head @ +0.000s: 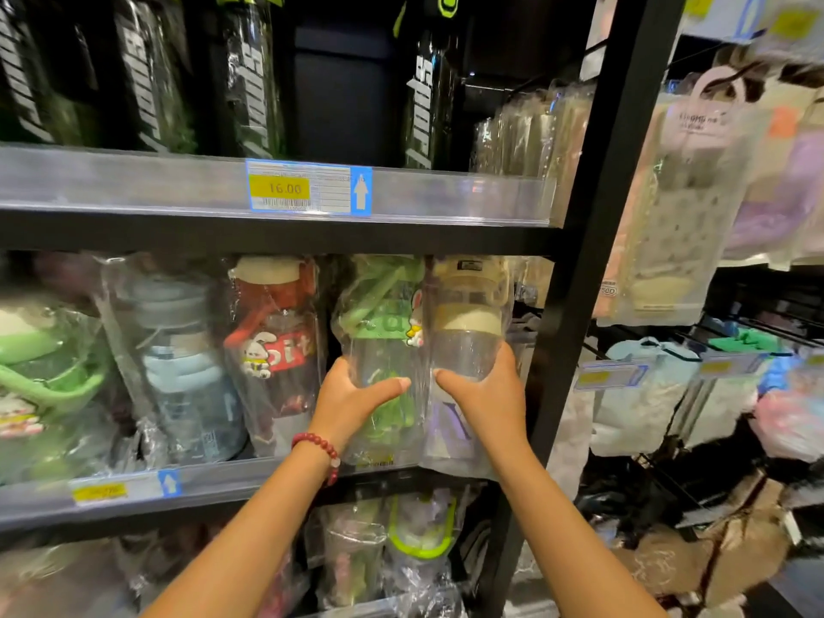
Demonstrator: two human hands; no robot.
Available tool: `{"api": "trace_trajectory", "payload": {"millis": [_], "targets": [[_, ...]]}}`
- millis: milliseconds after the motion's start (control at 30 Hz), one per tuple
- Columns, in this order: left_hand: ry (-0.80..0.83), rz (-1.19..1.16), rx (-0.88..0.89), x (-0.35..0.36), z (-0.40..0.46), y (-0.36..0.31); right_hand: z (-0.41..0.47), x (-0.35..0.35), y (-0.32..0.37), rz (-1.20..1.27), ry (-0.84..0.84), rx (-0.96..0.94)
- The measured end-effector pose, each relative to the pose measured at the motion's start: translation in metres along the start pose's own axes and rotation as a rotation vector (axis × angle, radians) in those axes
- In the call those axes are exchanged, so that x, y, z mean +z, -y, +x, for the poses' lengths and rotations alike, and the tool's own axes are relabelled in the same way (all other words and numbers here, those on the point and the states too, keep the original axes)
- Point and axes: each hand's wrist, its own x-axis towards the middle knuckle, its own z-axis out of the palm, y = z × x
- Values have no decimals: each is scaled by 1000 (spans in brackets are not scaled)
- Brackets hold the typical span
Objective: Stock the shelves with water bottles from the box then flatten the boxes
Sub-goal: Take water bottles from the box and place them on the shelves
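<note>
On the middle shelf [267, 477], left hand [352, 401] and right hand [484, 394] each grip a wrapped bottle, green-lidded bottle [379, 350] and beige-lidded bottle [468, 345], fingers curled round, apparently seating them upright side by side.

Can't read the lower price tag [99, 491], it's just a yellow blur. The black bottles [249, 73] up top get chopped off by the frame edge. The fingers of both hands are tucked behind the bottles, and the right-side bags [677, 207] are smeared.

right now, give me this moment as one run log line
step: stocking middle shelf | left hand: holds green bottle | right hand: holds beige bottle | bottles: upright, bagged, side by side | box: not in view
</note>
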Motion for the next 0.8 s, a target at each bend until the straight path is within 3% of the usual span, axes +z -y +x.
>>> {"api": "trace_trajectory", "payload": {"millis": [633,800], "targets": [[-9,-30,4,2,10,3,22,-8,5,106,110,159],[-32,-36,9,2,11,0,32,0,5,155,54,189]]}}
